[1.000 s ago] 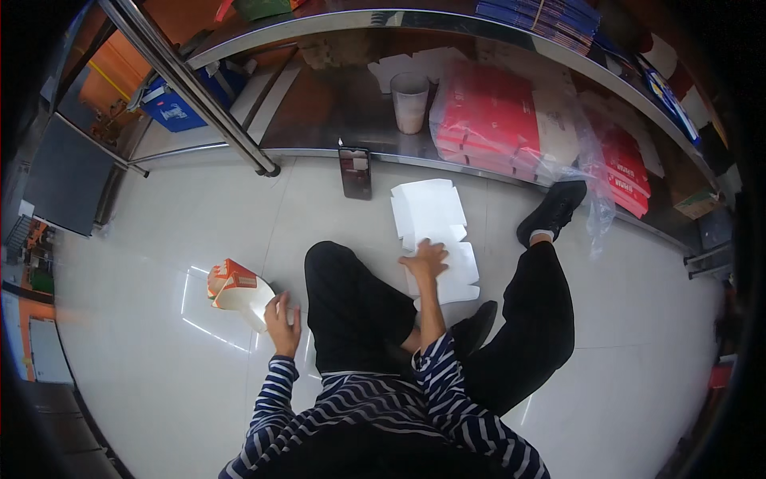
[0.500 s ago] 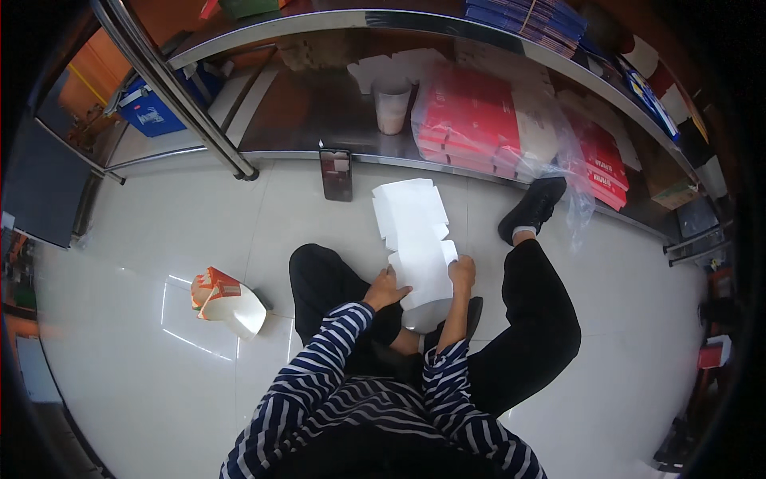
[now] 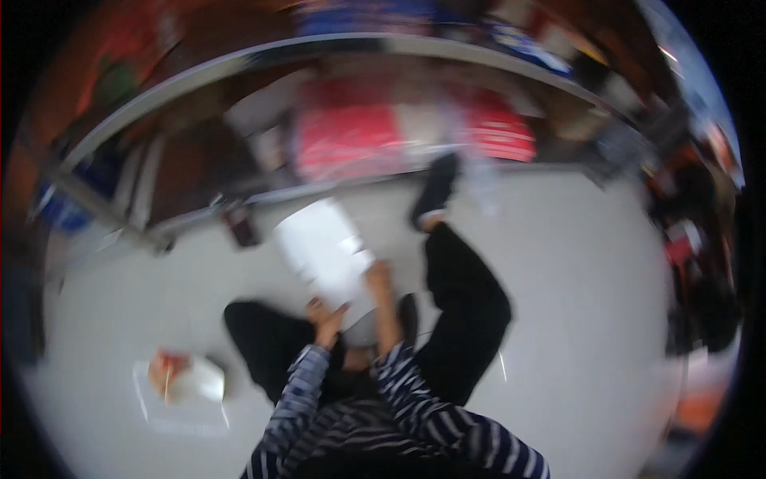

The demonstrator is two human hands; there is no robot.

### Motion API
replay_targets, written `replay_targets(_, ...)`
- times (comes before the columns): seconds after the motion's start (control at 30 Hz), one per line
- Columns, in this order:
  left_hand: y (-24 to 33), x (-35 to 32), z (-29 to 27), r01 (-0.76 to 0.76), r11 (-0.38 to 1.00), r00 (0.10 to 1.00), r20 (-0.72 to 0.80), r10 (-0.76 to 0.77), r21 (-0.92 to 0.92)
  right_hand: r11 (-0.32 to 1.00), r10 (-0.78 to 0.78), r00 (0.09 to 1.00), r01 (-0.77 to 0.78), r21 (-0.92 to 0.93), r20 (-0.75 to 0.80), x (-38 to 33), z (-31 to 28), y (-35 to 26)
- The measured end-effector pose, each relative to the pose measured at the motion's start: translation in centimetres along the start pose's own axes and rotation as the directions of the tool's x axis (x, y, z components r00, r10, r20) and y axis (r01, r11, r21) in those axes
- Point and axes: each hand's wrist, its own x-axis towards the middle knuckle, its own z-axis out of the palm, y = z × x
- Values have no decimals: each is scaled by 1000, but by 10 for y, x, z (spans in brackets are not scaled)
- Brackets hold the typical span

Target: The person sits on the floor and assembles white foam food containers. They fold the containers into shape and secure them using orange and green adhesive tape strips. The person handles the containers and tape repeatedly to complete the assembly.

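Note:
A flat white cardboard box blank (image 3: 327, 247) with small cut flaps lies stretched out over the floor before me, its near end between my legs. My left hand (image 3: 325, 319) grips its left edge, the thumb lying across the top face. On the opposite edge my right hand (image 3: 381, 279) is closed round the card. Beyond the blank's far left corner a dark phone (image 3: 241, 225) leans upright near the shelf. To the left on the floor sits an opened box (image 3: 187, 377), orange-printed at one end and white inside. The whole picture is smeared by motion.
A metal shelf rack (image 3: 271, 195) runs across the far side. Red flat packs (image 3: 347, 132) in clear plastic rest on its lower board, with more red packs (image 3: 499, 128) to their right. My outstretched right leg (image 3: 467, 319) borders the work on the right.
My head view has turned right, so the scene has shifted left and blurred. Both hands keep their hold on the cardboard blank, which appears tilted more to the left.

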Motion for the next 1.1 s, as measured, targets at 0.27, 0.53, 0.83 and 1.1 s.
replay_targets(0.27,81,-4,-20,300,817,941,13,-338,-493,979,182,948,-149,141,-262,9,1,-9)
replay_targets(0.53,59,13,-38,142,924,982,-67,-176,-354,951,235,952,-183,248,-196,5,-16,-16)
replay_targets(0.83,86,8,-37,202,922,977,2,-213,-331,948,263,954,-228,222,-145,4,-37,-4)
replay_targets(1.1,131,13,-91,166,811,986,123,-117,-560,805,-549,769,591,-38,328,-84,-144,-62)
